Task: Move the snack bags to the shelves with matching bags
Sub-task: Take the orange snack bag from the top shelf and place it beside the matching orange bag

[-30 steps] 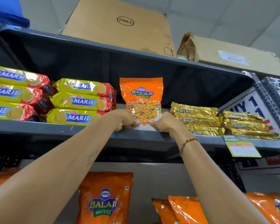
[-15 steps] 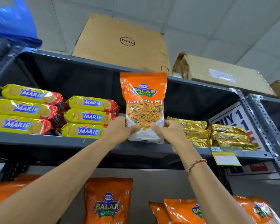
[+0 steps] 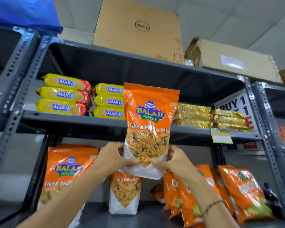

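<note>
Both hands, left [image 3: 111,157] and right [image 3: 174,162], pinch the mix bag [image 3: 149,125] by its bottom corners, upright before the upper shelf [image 3: 72,120] edge. Held so low, its top may flop and topple the matching bag [image 3: 124,193] standing below.

Both hands, left [image 3: 111,159] and right [image 3: 174,162], have lifted the upright orange Balaji Tikha Mitha Mix pouch [image 3: 149,129] off the grey metal biscuit shelf [image 3: 72,120], now holding it lower, before the shelf's edge.
</note>
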